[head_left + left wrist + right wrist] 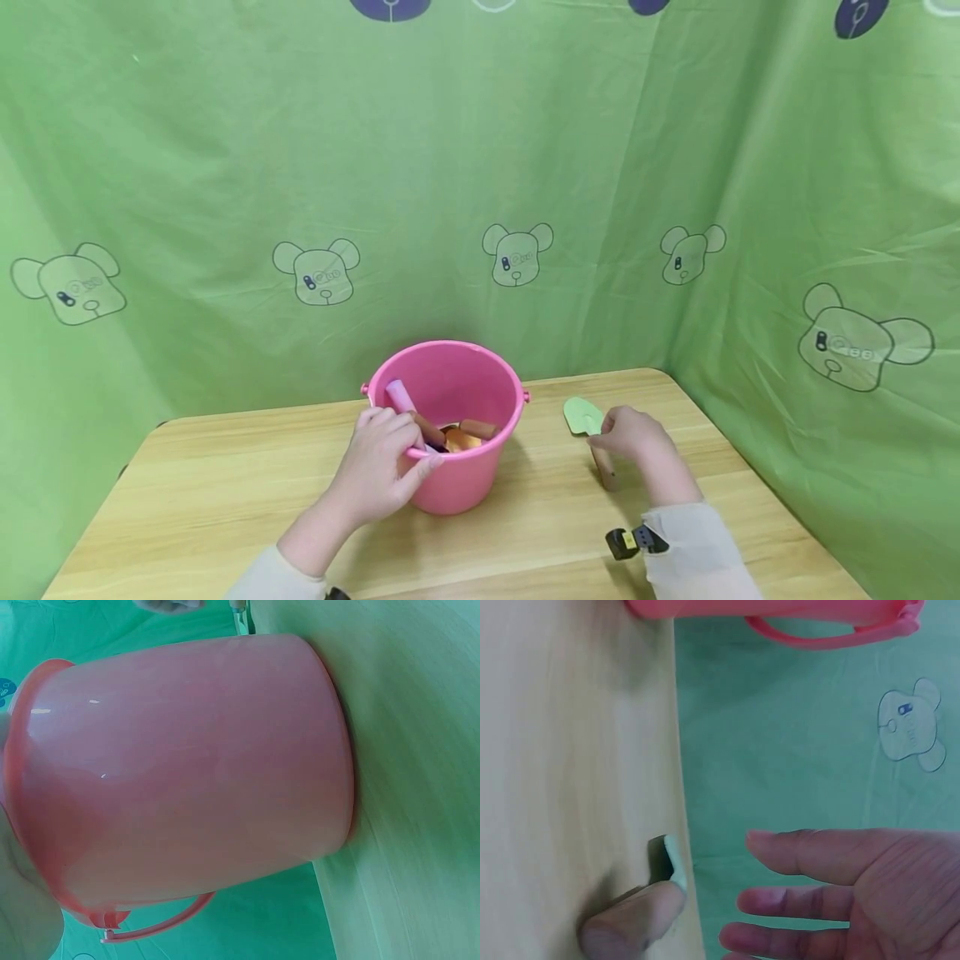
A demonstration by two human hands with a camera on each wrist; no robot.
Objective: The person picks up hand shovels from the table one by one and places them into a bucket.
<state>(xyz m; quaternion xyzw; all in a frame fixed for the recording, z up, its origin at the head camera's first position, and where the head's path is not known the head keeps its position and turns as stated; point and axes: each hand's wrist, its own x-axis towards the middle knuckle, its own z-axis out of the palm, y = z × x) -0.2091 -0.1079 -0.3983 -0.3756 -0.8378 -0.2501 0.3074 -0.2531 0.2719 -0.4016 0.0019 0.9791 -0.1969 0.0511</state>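
A pink bucket (457,483) stands on the table, and my left hand (382,467) holds its near-left rim, fingers over the edge and thumb outside. Inside the bucket are a purple handle (400,395), a brown wooden handle (478,429) and an orange piece (459,442), partly hidden. To the right lies a small trowel with a light green blade (581,414) and a wooden handle (604,468). My right hand (637,435) hovers over it. In the right wrist view, that hand's fingers (795,851) are extended and apart from the trowel handle (634,922).
A light wooden table (247,492) carries everything. Green curtains with bear-face prints (517,258) hang behind it and along its right side. The bucket's pink carrying handle (165,924) hangs down on its far side.
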